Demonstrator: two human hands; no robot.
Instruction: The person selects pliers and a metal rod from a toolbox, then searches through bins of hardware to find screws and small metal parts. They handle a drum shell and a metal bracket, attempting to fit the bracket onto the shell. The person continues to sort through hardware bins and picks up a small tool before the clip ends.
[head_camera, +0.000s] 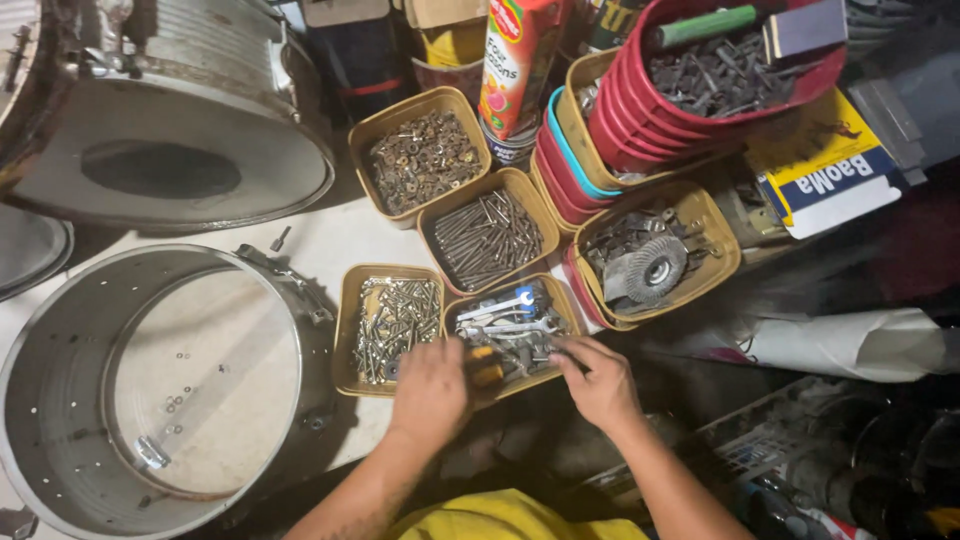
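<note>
While both hands are working over it, a tan tray of wrenches and small tools (515, 330) is sitting at the near edge of the workbench, directly ahead of the person, with its spanners lying roughly crosswise, their long axes running left to right and tilting slightly upward toward the right. The left hand (430, 390) is hovering at the tray's near-left corner, fingers curled downward over an orange-handled tool (484, 366), though whether it is actually gripping it cannot be told; the right hand (598, 382) is reaching in from the near-right, fingers extended and loosely spread onto the tools, holding nothing visible. Both are about equally close. Just left, a tray of screws (388, 325) is touching the tool tray; beyond, a tray of long bolts (487, 238) and a tray of grinding discs (652, 262) are standing. A bare metal drum shell (60, 400) is lying far left. Fingertips of both hands are being hidden among the tools.
</note>
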